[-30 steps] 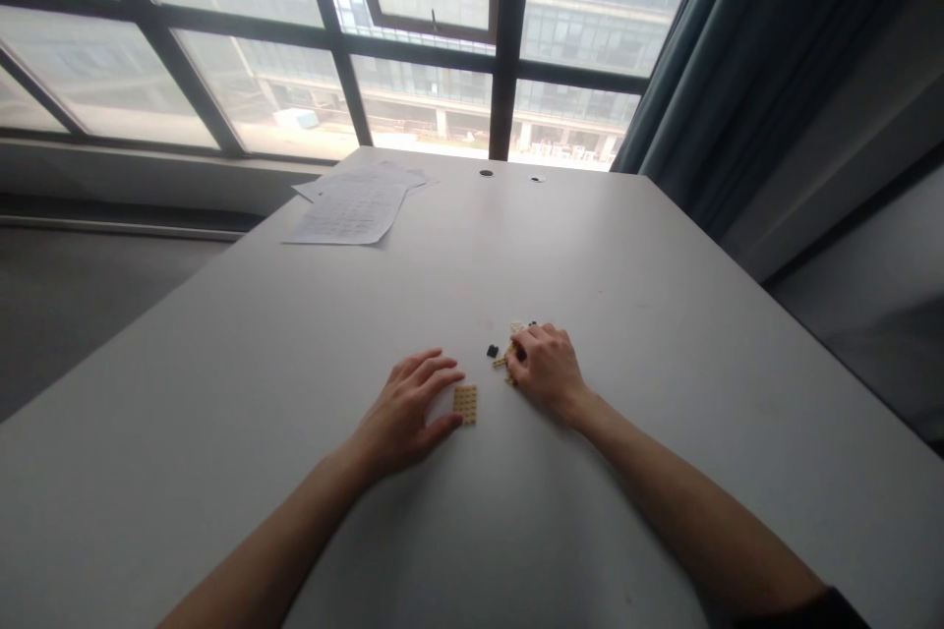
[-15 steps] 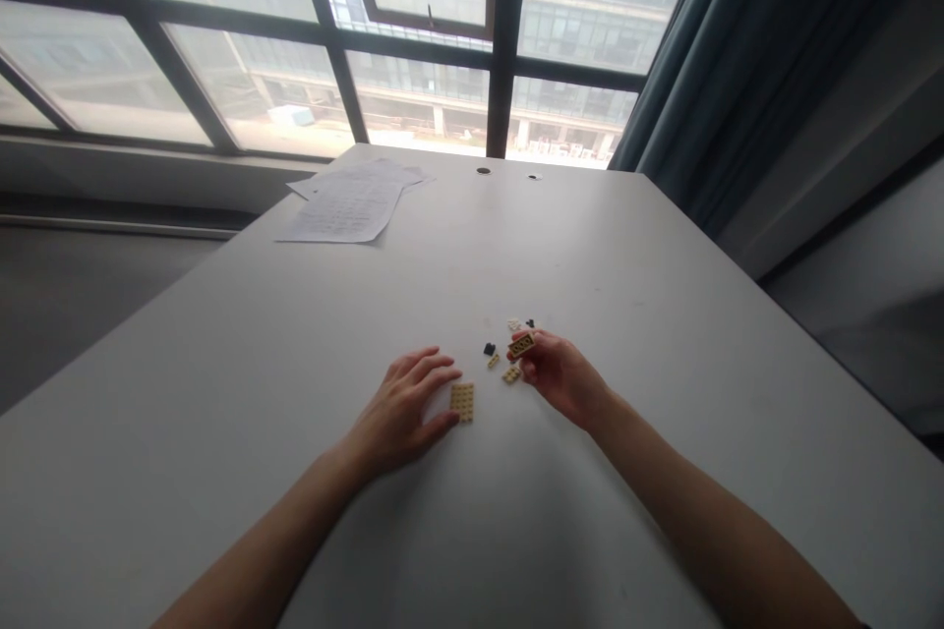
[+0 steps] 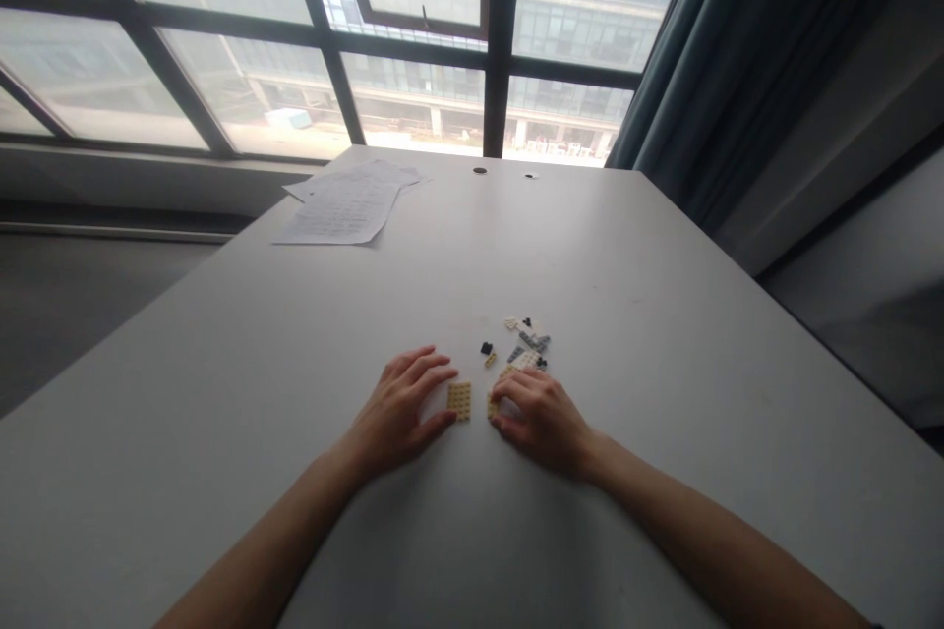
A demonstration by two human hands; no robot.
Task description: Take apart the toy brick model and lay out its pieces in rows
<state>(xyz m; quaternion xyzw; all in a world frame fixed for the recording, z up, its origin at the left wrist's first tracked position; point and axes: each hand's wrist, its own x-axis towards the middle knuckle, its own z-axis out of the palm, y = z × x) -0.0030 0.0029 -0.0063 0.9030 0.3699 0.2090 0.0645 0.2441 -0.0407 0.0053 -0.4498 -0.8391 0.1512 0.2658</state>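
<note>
My left hand (image 3: 408,403) rests on the table with its fingers apart. A tan studded building plate (image 3: 460,400) lies flat beside it, its near corner at my thumb tip. Across a small gap, my right hand (image 3: 544,415) grips a narrow tan building brick (image 3: 491,405) by its ends, between thumb and fingers, low at the tabletop. Most of that brick is hidden under the fingers. Just beyond the right hand lie a white studded piece (image 3: 526,359), grey pieces (image 3: 534,342) and a small black piece (image 3: 542,364). Another black piece (image 3: 487,348) and a small yellowish piece (image 3: 491,360) lie farther left.
White pieces (image 3: 511,322) and a tiny black one sit at the far side of the loose group. Printed paper sheets (image 3: 339,208) overlap at the white table's (image 3: 626,314) far left. A dark round spot (image 3: 480,171) shows near the far edge, before the window.
My right hand has come down and toward me, bringing the tan brick from the air to the tabletop beside the plate. Pieces behind it are uncovered. My left hand has barely moved.
</note>
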